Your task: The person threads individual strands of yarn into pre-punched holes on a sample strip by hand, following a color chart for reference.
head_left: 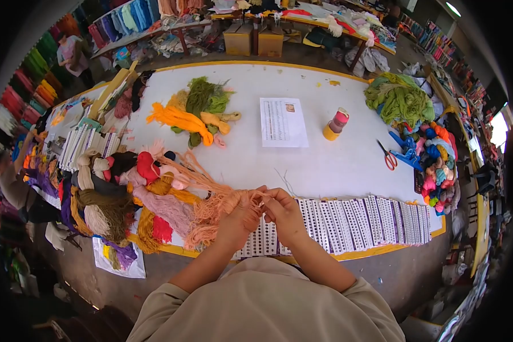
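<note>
Close together at the table's front edge, both hands work on peach yarn. My left hand is closed around part of the peach yarn skein, whose loose strands trail up and left over the table. My right hand pinches strands of the same yarn just beside it. Under and to the right of the hands runs a long row of white cards with punched holes, overlapping along the edge. A heap of mixed yarn skeins lies against the peach one on the left.
On the white table lie a printed sheet, a yarn cone, scissors and an orange and green yarn pile. Green yarn and small coloured bundles sit right. Two people stand left.
</note>
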The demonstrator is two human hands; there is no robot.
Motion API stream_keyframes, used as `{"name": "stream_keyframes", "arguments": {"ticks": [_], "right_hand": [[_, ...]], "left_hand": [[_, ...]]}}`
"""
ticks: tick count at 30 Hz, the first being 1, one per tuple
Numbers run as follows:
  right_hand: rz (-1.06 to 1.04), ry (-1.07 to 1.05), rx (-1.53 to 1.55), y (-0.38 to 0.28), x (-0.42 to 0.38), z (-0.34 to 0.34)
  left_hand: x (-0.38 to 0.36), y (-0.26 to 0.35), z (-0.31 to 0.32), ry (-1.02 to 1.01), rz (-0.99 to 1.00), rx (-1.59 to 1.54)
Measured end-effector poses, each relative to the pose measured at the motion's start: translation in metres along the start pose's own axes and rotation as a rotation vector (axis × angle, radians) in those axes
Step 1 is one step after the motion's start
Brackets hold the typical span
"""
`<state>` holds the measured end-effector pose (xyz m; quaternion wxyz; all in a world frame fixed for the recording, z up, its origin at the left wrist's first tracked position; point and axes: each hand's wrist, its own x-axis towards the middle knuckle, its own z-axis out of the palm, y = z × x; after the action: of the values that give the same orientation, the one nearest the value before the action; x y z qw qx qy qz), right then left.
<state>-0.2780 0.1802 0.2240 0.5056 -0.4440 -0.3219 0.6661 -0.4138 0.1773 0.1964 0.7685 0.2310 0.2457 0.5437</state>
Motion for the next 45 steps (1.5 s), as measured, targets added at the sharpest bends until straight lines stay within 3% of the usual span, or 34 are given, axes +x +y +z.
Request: {"name": "stream_keyframes", "arguments": {"ticks": [3,6,13,23,45], "right_hand": [[0.056,0.008,0.133,-0.008,-0.001,0.001],[0.069,0.0,0.13,-0.007,0.0,-0.003],[0.018,-0.066,-0.111,0.001,0.0,-0.004],[0.02,-0.103,0.012,0.005,0.0,-0.01],[0.027,-0.12,0.018,0.007,0.012,-0.022]], "left_hand": [[-0.002,0.009,0.006,0.0,0.003,0.112],[-0.002,0.008,0.003,-0.103,-0.06,-0.041],[-0.003,0.001,0.012,0.009,-0.055,-0.001],[0.004,-0.008,0.005,0.151,-0.142,-0.102],[0.02,-0.014,0.001,0.178,-0.175,-0.102]]}}
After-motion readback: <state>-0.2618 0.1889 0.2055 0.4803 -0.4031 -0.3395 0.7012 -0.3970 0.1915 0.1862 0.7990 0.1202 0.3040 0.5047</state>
